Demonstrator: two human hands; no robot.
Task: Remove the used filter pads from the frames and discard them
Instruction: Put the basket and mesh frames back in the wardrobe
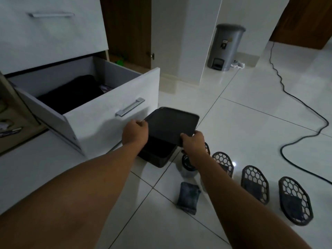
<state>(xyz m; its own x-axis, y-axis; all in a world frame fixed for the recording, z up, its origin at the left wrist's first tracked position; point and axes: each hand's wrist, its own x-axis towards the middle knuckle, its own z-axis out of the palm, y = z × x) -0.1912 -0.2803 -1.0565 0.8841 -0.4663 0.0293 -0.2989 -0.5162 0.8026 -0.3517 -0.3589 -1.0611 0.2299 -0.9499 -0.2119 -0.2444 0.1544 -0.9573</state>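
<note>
One loose filter pad (188, 197) is lying flat on the floor (251, 123), out of any frame, so I'd say the job is only just getting going. The rightmost frame (294, 200) and the frame beside it (255, 184) are both showing a dark pad inside the mesh. A third frame (223, 162) is standing further along the row, and I cannot tell what it is holding. Another is sitting half hidden behind the right wrist. Nothing seems to be reaching the pedal bin (226, 47), which is standing well apart by the far wall. Both arms are stretching forward and down. The left hand (136, 131) is gripping the left edge of a dark lid (170, 123), fingers curled over its rim. The right hand (193, 141) is clamping the lid's near corner. The lid is hanging tilted above an open dark box (156, 155), which is sitting on the floor just in front of the pulled-out drawer (111, 108).
</note>
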